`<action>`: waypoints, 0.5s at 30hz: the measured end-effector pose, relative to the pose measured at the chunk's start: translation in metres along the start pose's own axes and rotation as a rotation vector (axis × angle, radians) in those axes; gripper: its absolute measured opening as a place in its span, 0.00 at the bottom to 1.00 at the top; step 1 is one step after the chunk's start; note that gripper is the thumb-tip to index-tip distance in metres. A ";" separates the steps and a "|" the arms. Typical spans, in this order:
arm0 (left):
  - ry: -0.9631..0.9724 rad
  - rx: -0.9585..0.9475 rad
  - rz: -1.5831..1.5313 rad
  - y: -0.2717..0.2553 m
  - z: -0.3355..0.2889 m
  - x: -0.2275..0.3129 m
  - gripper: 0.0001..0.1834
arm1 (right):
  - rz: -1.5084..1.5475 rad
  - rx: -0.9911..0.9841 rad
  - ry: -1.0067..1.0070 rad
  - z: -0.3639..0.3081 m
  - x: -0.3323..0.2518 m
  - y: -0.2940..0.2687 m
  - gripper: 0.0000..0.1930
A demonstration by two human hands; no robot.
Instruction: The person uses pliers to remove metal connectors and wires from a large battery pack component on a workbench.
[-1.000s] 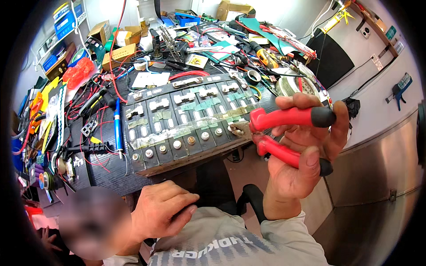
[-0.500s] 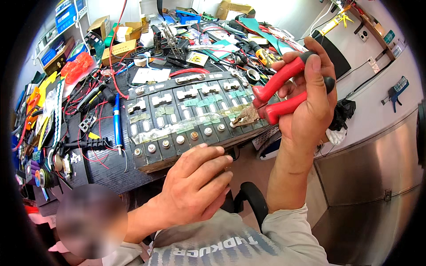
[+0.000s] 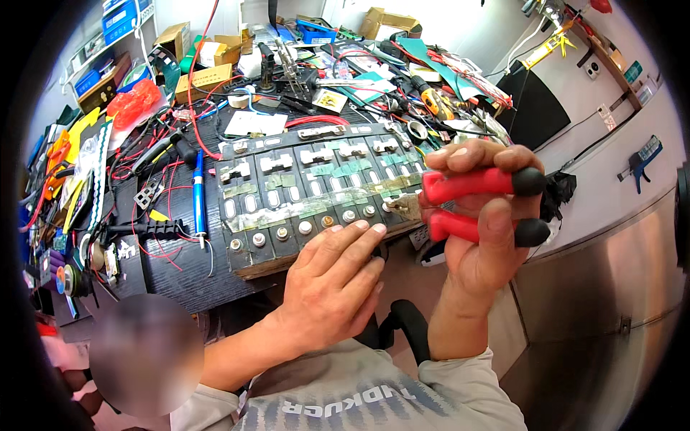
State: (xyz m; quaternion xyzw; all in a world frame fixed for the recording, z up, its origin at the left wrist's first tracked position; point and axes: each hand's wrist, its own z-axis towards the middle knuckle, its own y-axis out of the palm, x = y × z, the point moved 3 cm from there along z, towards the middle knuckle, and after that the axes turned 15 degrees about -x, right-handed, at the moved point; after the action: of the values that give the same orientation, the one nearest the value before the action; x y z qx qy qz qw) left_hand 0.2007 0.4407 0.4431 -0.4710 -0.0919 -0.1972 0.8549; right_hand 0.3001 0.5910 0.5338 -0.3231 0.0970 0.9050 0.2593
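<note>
The right hand (image 3: pixel 485 215), raised in front of the right end of the tabletop (image 3: pixel 190 276), has hold of red-handled pliers (image 3: pixel 471 184), the fingers curled over the upper handle and the thumb laid across the lower one. The two handles stand spread apart, their black ends pointing right; the brownish head points left, just beside the right end of the battery pack in the view, though whether they touch cannot be told. The left hand (image 3: pixel 330 284) is palm down with its fingers stretched out and grips nothing visible; its fingertips reach the front side of the battery pack (image 3: pixel 267 164), contact being unclear. That pack, a row of black cells with taped tops and round terminals along its front, sits at the near edge of the tabletop. Left of it lie a slim blue tool (image 3: pixel 199 197) and a black plastic bar (image 3: pixel 147 230). Behind it are a white card (image 3: pixel 256 123), a coil of red cable (image 3: pixel 316 121) and a tape roll (image 3: pixel 417 131). Toward the far left corner are a crumpled red bag (image 3: pixel 135 103) and a cardboard box (image 3: pixel 203 82); toward the far right corner, a yellow-and-black tool (image 3: pixel 433 100).
</note>
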 end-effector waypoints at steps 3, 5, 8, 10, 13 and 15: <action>-0.017 0.000 0.016 0.004 0.000 0.001 0.17 | 0.071 -0.042 -0.002 0.000 0.001 0.002 0.29; -0.034 0.012 0.039 0.006 0.002 0.001 0.17 | 0.087 -0.033 0.037 0.008 0.005 0.001 0.23; -0.044 0.034 0.064 0.010 0.001 0.002 0.16 | 0.081 0.009 0.159 0.027 0.011 0.001 0.17; -0.043 0.051 0.068 0.012 0.002 0.001 0.16 | 0.099 -0.107 0.255 0.046 0.016 0.000 0.12; -0.039 0.069 0.064 0.013 0.002 0.001 0.14 | 0.042 -0.295 0.336 0.066 0.027 0.005 0.11; -0.038 0.077 0.065 0.014 0.002 0.002 0.13 | 0.009 -0.367 0.377 0.071 0.028 0.011 0.11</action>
State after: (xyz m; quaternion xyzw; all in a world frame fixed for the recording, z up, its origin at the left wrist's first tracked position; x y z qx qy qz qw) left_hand 0.2080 0.4483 0.4340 -0.4440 -0.1002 -0.1567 0.8765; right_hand 0.2381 0.6174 0.5705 -0.5274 -0.0206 0.8323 0.1696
